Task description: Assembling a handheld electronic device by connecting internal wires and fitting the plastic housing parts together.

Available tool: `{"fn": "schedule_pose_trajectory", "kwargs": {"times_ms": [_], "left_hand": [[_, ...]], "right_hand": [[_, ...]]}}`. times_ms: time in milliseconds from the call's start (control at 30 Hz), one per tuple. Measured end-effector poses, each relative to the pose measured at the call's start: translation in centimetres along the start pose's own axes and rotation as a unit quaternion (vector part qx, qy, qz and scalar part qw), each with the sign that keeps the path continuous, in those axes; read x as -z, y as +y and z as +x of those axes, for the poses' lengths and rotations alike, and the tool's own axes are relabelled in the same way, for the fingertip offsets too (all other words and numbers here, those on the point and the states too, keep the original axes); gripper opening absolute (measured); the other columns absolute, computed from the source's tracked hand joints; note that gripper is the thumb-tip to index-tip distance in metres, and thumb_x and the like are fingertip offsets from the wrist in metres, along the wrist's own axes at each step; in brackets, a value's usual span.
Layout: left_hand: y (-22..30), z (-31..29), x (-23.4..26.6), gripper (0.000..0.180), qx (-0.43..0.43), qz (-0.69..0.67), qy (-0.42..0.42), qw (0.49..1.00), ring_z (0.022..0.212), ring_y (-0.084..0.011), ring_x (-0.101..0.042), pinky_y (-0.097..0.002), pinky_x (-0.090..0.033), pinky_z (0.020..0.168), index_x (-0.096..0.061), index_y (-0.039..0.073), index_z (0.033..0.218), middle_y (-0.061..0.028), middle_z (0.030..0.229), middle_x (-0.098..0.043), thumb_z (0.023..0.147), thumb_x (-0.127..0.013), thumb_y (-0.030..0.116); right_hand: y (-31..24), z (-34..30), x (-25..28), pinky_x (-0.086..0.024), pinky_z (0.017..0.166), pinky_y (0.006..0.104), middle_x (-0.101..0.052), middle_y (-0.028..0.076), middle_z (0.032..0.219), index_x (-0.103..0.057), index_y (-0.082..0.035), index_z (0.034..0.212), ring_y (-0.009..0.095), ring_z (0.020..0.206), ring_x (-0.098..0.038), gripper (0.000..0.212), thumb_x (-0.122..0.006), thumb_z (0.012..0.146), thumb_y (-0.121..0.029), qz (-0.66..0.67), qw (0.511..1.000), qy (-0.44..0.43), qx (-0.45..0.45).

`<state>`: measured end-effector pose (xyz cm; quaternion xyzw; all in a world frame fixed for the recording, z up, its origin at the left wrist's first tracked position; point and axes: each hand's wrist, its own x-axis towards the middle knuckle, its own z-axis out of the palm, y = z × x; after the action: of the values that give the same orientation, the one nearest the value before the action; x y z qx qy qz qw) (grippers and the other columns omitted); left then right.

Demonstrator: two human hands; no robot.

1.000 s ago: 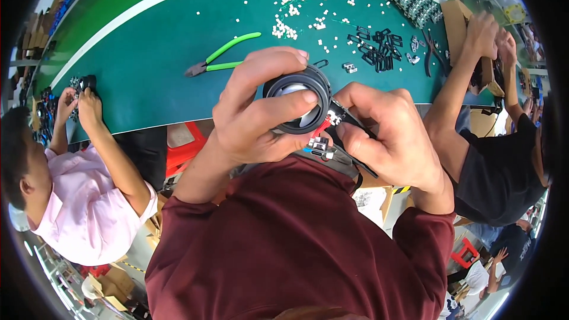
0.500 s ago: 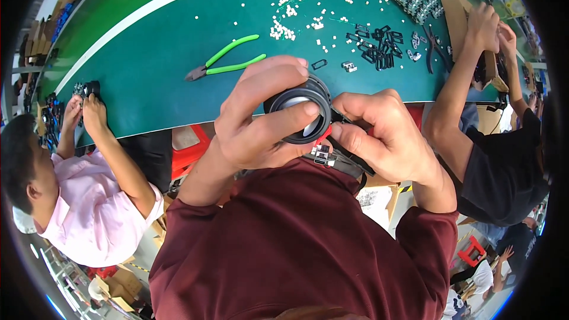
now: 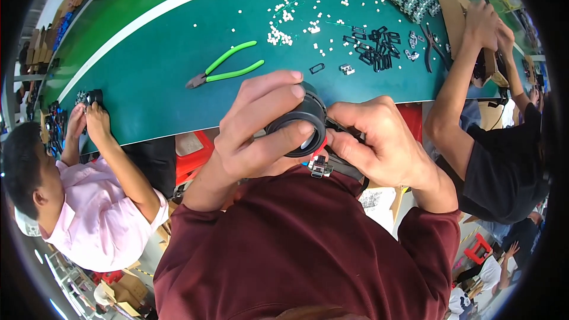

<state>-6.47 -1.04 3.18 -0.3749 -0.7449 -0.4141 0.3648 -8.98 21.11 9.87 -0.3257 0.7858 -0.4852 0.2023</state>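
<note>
Green table [image 3: 148,77]: pliers [image 3: 225,70], small parts [image 3: 373,47].

view: one head camera, worn on my head; facing: steeply down over my chest toward the green table [image 3: 148,77]; nearness: my left hand [image 3: 258,136] and right hand [image 3: 379,142] close beneath it, mid-frame; edges: fisheye bend, dark rim; shared: no second view

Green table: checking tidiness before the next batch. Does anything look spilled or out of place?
Small white pieces lie scattered loosely across the green table, looking spilled rather than sorted. The green-handled cutters lie alone, and black frames sit in a loose heap. Nothing looks damaged.
</note>
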Motion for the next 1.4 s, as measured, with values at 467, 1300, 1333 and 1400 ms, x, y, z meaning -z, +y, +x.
{"fn": "schedule_pose_trajectory", "kwargs": {"times_ms": [467,1300,1333,1400], "left_hand": [[0.2,-0.4,-0.2,0.050,-0.008,-0.031,0.053,0.998,0.105,-0.0458,-0.069,-0.0493,-0.062,0.078,-0.064,0.006,0.116,-0.0199,0.125,-0.062,0.074,-0.091,0.012],[-1.2,-1.8,-1.0,0.063,0.054,-0.050,0.046,0.996,0.105,-0.0406,-0.070,-0.0476,-0.063,0.085,-0.062,0.005,0.119,-0.0257,0.123,-0.059,0.074,-0.093,0.038],[-1.3,-1.9,-1.0,0.063,0.053,-0.051,0.045,0.996,0.105,-0.0406,-0.070,-0.0476,-0.063,0.085,-0.062,0.005,0.119,-0.0257,0.123,-0.059,0.074,-0.093,0.038],[-1.5,-2.2,-0.8,0.063,0.060,-0.053,0.037,0.996,0.104,-0.0396,-0.070,-0.0464,-0.063,0.085,-0.063,0.005,0.118,-0.0261,0.121,-0.060,0.073,-0.093,0.037]], "right_hand": [[0.3,-0.2,-0.7,-0.047,0.052,0.0477,-0.060,0.022,0.064,-0.062,0.002,0.093,0.044,0.060,-0.063,0.010,-0.063,0.095,-0.007,-0.023,0.999,0.018,0.044],[2.3,-1.0,-0.2,-0.048,0.061,0.0313,-0.072,0.011,0.082,-0.067,0.005,0.115,0.016,0.066,-0.062,0.034,-0.052,0.085,0.000,0.180,0.981,-0.034,-0.064],[2.4,-1.0,-0.5,-0.045,0.055,0.0348,-0.069,0.014,0.073,-0.070,0.001,0.109,0.022,0.056,-0.059,0.030,-0.055,0.082,-0.003,0.171,0.984,0.004,-0.054],[2.0,-0.8,0.0,-0.045,0.055,0.0352,-0.068,0.015,0.073,-0.069,0.001,0.108,0.022,0.056,-0.060,0.029,-0.055,0.083,-0.003,0.161,0.984,-0.014,-0.067]]}}
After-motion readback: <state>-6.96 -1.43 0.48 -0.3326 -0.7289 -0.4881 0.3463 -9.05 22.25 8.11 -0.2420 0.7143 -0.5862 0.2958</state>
